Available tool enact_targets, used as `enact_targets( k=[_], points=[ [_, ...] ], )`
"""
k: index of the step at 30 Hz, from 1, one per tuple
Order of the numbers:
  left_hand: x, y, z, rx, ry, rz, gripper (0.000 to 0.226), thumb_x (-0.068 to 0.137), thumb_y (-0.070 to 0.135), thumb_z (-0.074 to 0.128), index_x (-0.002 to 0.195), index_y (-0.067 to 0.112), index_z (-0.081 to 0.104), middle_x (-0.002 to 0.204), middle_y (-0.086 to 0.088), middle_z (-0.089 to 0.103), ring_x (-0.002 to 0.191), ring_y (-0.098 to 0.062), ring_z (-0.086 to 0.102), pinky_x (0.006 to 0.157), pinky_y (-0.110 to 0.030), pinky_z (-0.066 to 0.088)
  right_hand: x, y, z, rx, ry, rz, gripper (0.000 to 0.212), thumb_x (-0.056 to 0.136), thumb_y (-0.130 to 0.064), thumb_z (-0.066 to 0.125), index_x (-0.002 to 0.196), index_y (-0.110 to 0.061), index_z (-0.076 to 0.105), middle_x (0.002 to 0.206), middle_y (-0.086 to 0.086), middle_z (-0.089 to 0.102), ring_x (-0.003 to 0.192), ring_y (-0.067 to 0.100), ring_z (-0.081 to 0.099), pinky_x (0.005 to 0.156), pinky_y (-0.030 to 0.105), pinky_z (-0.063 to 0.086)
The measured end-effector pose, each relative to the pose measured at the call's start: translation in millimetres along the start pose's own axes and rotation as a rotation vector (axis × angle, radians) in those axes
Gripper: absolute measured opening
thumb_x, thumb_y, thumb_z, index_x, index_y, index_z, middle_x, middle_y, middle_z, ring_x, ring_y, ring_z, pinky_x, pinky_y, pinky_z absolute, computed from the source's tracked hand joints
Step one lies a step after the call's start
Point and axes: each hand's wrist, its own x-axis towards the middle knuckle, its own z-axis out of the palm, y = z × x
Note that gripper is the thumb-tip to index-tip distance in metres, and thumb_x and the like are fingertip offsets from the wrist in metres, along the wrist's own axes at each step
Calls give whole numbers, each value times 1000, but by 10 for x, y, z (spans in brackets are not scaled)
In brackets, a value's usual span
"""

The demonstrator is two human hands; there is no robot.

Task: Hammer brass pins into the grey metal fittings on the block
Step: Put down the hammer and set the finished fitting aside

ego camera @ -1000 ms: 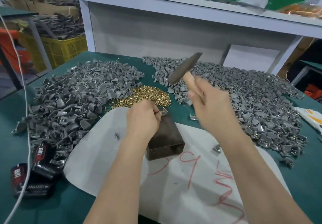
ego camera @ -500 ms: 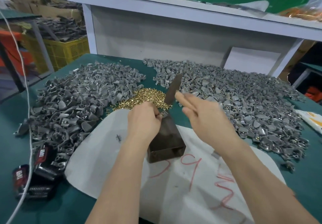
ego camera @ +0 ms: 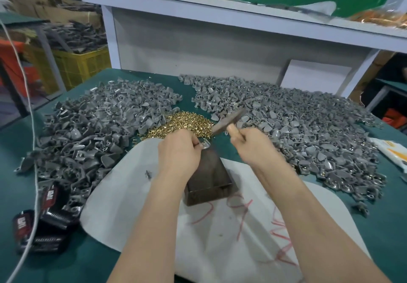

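The left hand (ego camera: 178,153) curls its fingers (ego camera: 193,143) round a grey fitting (ego camera: 206,144) and holds it on the far end of the dark block (ego camera: 209,172). The right hand (ego camera: 253,145) has its fingers (ego camera: 239,134) closed tight round the handle of the hammer (ego camera: 229,121). The blurred hammer head is tilted, just above and to the right of the left fingers, and does not touch the fitting. I cannot tell whether a pin sits in the fitting.

The brass pins (ego camera: 182,124) lie heaped just beyond the left fingers. A left heap (ego camera: 99,124) of loose fittings spreads outward from the left fingers, and a right heap (ego camera: 308,126) spreads beyond and outward from the right fingers. The block stands on a white sheet (ego camera: 136,205) with red scrawl, which lies on the green worktop (ego camera: 72,265).
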Motion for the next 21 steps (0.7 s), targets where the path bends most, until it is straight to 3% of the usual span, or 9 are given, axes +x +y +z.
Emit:
enact_targets(
  k=[4,8,11,13,14,16,18,20,21],
  points=[
    [16,2,13,13,19,10,13,91,19,60,90,18,73,95,-1,71,94,-24,62,83,-38,52,-8,57,199,-42,-163,121,16,97,-27,48,99,-13,57,83,1,57,67,14,51,52,24,34],
    [21,19,31,-49,13,2,14,92,18,59,91,20,73,97,2,71,96,-21,62,86,-37,51,-38,-42,155,-259,34,-5,33,96,-37,47,108,-11,64,104,9,63,91,25,59,78,33,49],
    [29,30,43,-110,11,26,14,91,18,59,93,20,73,97,1,71,96,-22,62,87,-38,50,-25,-235,-14,8,-9,-168,28,95,-34,50,113,-17,64,111,1,66,98,17,60,88,31,47],
    [27,32,48,-181,32,42,16,90,15,58,96,17,73,100,-3,70,98,-24,61,89,-40,49,-2,-356,-49,135,-212,-236,15,93,-27,55,99,-20,67,97,0,69,85,16,63,84,36,52],
    [31,27,48,-213,57,45,18,91,15,57,102,17,72,105,-4,68,102,-24,60,91,-41,48,47,-380,-61,183,-219,-230,11,92,-24,57,94,-19,67,90,1,70,79,17,64,81,40,54],
    [49,20,32,-313,140,15,26,93,19,57,117,16,65,121,-4,59,110,-21,57,99,-39,44,233,-389,-126,284,-7,-131,16,91,-25,60,103,-16,67,96,1,69,76,14,63,75,33,55],
    [62,18,-4,-494,260,-56,29,93,20,56,122,18,60,127,-1,51,112,-14,54,101,-30,42,453,-378,-212,318,240,60,42,92,-29,58,131,-15,50,125,3,59,83,8,58,72,21,49],
    [68,18,-54,-773,384,-183,21,94,16,54,112,27,59,122,3,53,102,0,54,86,-11,44,605,-418,-157,174,227,181,69,92,-32,57,149,-21,19,149,13,32,119,26,50,98,38,44],
    [75,11,-84,-928,446,-260,21,94,13,53,105,29,58,116,6,55,94,7,54,76,-3,41,631,-501,-54,65,184,139,73,92,-32,56,150,-26,12,153,17,22,133,35,36,110,47,32]
  ],
)
